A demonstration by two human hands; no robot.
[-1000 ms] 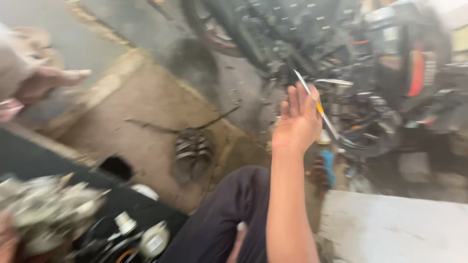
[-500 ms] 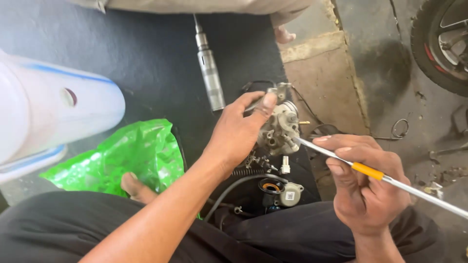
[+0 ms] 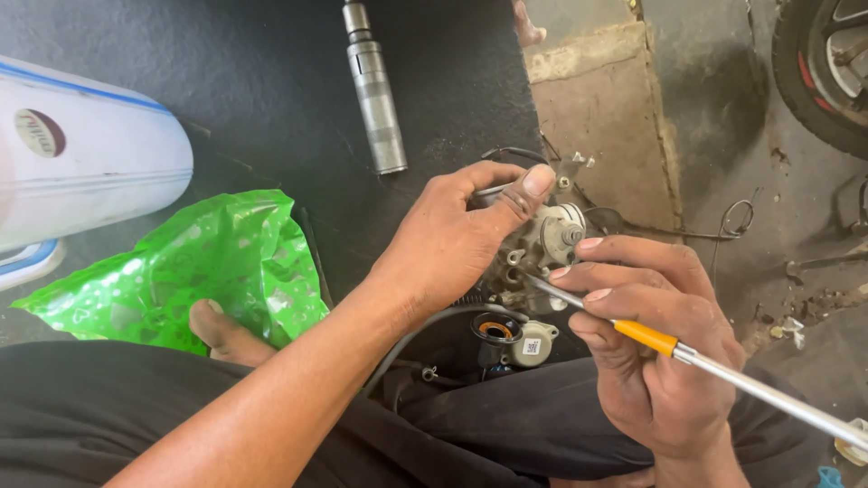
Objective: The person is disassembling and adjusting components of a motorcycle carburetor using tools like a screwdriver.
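Gripping the carburetor (image 3: 542,244) firmly, the left hand (image 3: 461,239) should steady it while the right hand (image 3: 655,352), fingers closed around the screwdriver (image 3: 687,352), keeps its tip seated squarely.

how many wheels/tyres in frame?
1: a black tyre at the top-right corner, cut off by the frame edge, on the ground beyond the right hand. Others may lie out of view.

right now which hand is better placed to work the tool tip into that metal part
Right, probably: the right hand grips the screwdriver, its tip at the carburetor. The left hand is busy holding that part.
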